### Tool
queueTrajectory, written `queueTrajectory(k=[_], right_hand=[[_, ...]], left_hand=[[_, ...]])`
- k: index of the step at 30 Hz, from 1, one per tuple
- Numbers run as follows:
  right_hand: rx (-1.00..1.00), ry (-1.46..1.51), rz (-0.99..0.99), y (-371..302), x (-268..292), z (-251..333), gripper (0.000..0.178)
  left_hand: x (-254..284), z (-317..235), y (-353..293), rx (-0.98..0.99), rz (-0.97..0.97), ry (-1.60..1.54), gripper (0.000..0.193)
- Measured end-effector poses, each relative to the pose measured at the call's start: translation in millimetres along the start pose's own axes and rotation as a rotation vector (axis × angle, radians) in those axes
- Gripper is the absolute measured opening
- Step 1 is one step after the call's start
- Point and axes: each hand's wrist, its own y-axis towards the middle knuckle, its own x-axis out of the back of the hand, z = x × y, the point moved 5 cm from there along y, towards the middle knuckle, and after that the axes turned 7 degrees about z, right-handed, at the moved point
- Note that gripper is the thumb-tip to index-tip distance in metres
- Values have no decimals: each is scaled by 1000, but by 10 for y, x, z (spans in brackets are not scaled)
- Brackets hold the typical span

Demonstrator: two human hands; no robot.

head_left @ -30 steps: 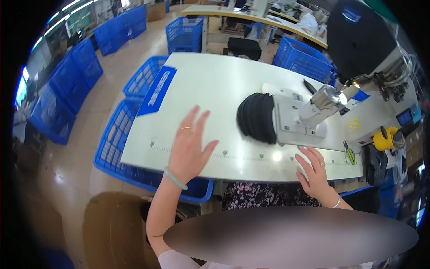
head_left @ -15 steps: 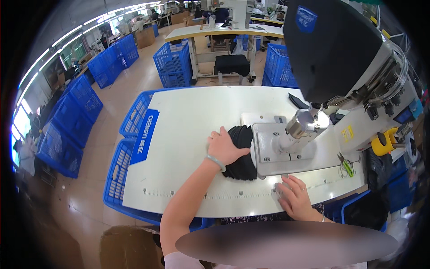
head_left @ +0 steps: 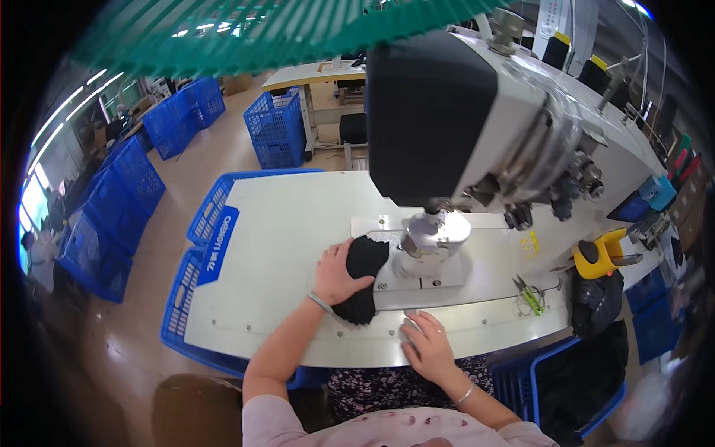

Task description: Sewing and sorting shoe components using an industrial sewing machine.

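A stack of thin black fabric pieces (head_left: 370, 259) lies on the white sewing table (head_left: 257, 246), against the left side of the machine's metal plate (head_left: 417, 300). My left hand (head_left: 337, 277) rests on the stack's left part, with its thumb stretched over the top and its fingers extended along the far left side. Close to the table's front edge, my right hand (head_left: 430, 349) holds nothing and has its fingers apart, the tips near the plate's front side. The sewing machine's black-fronted head (head_left: 432, 119) overhangs the metal post (head_left: 436, 242), right of the stack.
Green-handled snips (head_left: 531, 298) lie right of the plate, near a yellow holder (head_left: 599, 257). A blue crate (head_left: 525, 387) with black material stands at my right. Another blue crate (head_left: 182, 298) borders the table's left side. A green ribbed cover (head_left: 283, 37) crosses the top.
The view has shifted, so the table and machine appear farther left and the green cover shows above. My left hand stays on the stack, its fingers less spread. My right hand remains near the front edge.
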Motion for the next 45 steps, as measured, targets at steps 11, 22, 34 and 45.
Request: queueTrajectory(k=[11, 22, 34, 45], right_hand=[[138, -238, 337, 122, -186, 36, 71], [130, -398, 481, -8, -185, 26, 90], [57, -447, 511, 34, -257, 127, 111], [74, -493, 450, 7, -299, 111, 104]], left_hand=[[101, -1, 91, 295, 202, 198, 100], [-211, -310, -5, 381, -182, -1, 93], [-168, -281, -54, 369, -191, -71, 94], [-187, -270, -43, 367, -203, -72, 91]])
